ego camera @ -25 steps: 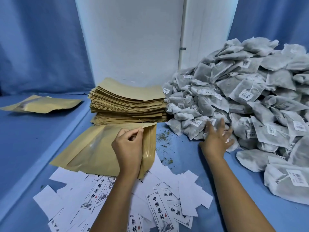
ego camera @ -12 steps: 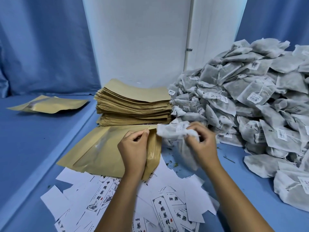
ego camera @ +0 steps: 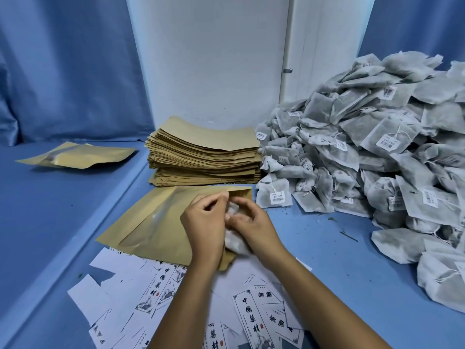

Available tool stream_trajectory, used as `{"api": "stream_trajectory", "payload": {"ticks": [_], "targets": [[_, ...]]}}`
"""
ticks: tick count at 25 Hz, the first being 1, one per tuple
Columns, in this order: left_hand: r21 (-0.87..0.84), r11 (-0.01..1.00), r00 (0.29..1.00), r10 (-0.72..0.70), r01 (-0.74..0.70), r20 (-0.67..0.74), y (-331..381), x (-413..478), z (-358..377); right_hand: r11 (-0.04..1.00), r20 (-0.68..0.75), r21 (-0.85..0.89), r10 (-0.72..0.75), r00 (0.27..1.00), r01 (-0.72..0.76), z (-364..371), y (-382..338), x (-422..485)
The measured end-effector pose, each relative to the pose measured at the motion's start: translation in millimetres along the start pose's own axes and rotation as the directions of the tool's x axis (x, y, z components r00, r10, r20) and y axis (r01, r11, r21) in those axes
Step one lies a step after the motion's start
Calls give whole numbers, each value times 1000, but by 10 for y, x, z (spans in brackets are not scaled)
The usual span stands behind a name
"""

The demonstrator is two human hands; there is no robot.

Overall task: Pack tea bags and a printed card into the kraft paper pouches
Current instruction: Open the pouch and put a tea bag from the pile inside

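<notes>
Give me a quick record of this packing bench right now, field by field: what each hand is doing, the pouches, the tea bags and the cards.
left hand: pinches the open pouch at its mouth
right hand: grips a tea bag at that mouth
pouch stack: behind the open pouch
tea bag pile: right of the stack
cards: scattered at the near edge
lone pouch: far left

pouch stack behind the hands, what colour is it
Kraft tan-brown, plain and unprinted; the pouch stack shows in the head view.

The pouch stack [ego camera: 203,152] stands behind the open pouch [ego camera: 156,222], tea bags [ego camera: 377,159] right, cards [ego camera: 161,298] in front.
</notes>
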State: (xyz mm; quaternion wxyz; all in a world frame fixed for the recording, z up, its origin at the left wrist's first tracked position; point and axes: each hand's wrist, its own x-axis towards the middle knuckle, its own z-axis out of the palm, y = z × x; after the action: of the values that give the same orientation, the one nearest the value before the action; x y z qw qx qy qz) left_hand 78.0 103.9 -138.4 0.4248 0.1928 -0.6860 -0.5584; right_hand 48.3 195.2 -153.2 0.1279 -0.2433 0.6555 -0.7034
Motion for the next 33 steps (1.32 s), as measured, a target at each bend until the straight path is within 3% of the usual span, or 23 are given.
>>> {"api": "stream_trajectory", "payload": {"ticks": [1,2,3,5,6,10,12,14,16,18,20,22,23,24,25,26,28,29,31,33], "targets": [[-22,999,999,-41,40,-16,4,24,-31,998,141,-55,0,990,8,-63,-12,-16],[-43,996,997,-74,72,-25,10,42,-60,960,300,-263,-16,954,99,-147,-31,-38],[-60,994,995,-93,91,-28,17,51,-80,846,445,-481,9,895,230,-219,-34,-59],[-80,990,993,-119,117,-18,30,57,-89,577,542,-706,68,838,410,-297,-30,-102],[-88,987,991,-135,134,-13,35,55,-87,536,518,-736,53,854,413,-293,-28,-102],[-51,996,996,-79,78,-28,52,61,-117,711,207,-626,-245,947,320,-192,-71,-63],[-23,999,997,-32,31,-63,71,88,-158,789,130,-552,-240,962,271,-201,-122,-44],[-31,999,996,-35,33,-83,70,122,-180,864,141,-456,-167,976,214,-217,-165,-73],[-26,999,996,-49,47,-75,64,106,-160,847,61,-488,-211,976,213,-148,-128,-92],[-39,998,999,-43,42,-31,86,19,-95,735,-37,-626,-359,933,258,21,-89,-74],[-64,998,1000,-21,22,18,106,-63,-30,714,15,-639,-359,933,285,132,-37,-30],[-58,998,1000,8,-6,27,114,-63,-14,813,261,-540,-85,962,218,78,-19,10],[-55,998,1000,10,-9,10,114,-26,-30,860,378,-474,4,926,190,14,-17,0],[-54,998,1000,9,-11,-24,111,25,-59,890,410,-413,-11,912,196,-51,-18,-12],[-51,999,998,13,-17,-68,98,84,-97,906,336,-360,-95,937,221,-117,-34,-12],[-47,999,994,17,-22,-111,80,137,-142,906,175,-339,-204,963,253,-202,-35,3],[-63,998,986,0,-10,-166,45,211,-219,815,-118,-516,-374,920,265,-395,19,57],[-79,997,984,-14,0,-175,34,234,-243,732,-132,-645,-389,912,220,-474,45,84],[-90,996,983,-32,16,-179,14,268,-271,603,35,-786,-180,983,138,-568,199,150],[-76,997,982,-33,19,-185,-7,304,-295,513,200,-846,57,978,143,-535,368,159]]}}
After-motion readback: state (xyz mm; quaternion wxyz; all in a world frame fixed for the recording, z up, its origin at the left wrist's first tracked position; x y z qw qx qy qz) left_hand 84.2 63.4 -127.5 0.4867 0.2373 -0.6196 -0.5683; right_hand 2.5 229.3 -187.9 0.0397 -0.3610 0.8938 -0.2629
